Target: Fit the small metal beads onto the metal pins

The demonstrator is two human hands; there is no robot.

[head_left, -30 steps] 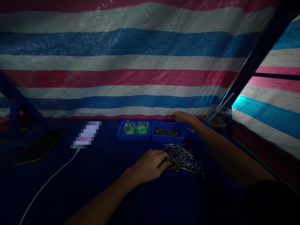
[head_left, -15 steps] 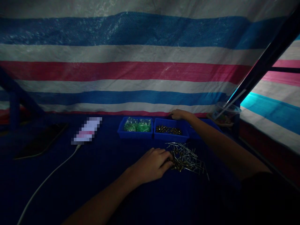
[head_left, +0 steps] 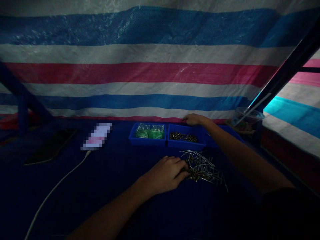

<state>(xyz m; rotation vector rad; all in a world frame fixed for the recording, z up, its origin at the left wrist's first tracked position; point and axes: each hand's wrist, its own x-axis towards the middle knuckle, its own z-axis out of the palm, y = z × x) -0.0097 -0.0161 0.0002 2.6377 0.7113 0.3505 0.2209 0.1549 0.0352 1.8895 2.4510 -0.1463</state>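
In the head view, the left hand (head_left: 170, 172) rests on the dark counter (head_left: 105, 186), its curled fingers touching the left edge of a loose pile of metal pins (head_left: 201, 165). The right hand (head_left: 194, 119) is at the far rim of a blue bin (head_left: 186, 146) of small brassy pieces (head_left: 183, 137). Whether either grip is clamped on anything, I cannot tell. Beside that bin, another blue bin (head_left: 147, 142) holds green packets (head_left: 150, 132).

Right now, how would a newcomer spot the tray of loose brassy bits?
Below the striped sheet, look along the back of the dark table. The middle blue tray, by the right hand, sits immediately right of the green-packet tray. Unlike its neighbours, it shows loose brassy bits.
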